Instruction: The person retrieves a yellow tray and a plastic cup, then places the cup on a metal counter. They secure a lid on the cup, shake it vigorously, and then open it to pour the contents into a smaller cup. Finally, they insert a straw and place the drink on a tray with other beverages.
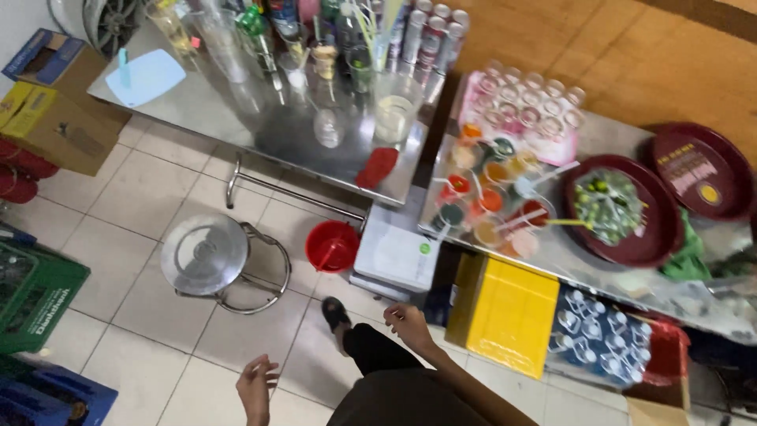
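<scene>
My left hand (257, 386) hangs low over the tiled floor, fingers loosely apart, holding nothing. My right hand (409, 323) is a little higher, near a white box (397, 255) under the steel counter, fingers curled but nothing in them that I can see. My dark-trousered leg and black shoe (335, 314) step forward between the hands. A round steel stool (206, 255) stands left of my foot, and a red bucket (332, 245) sits just ahead of it.
A steel table (197, 106) holds bottles, glasses and a blue cutting board (145, 77). The right counter carries cups of colourful ingredients (489, 197), upturned glasses, and two dark red trays (654, 237). A yellow box (505, 312), bottled water, crates and cardboard boxes line the floor.
</scene>
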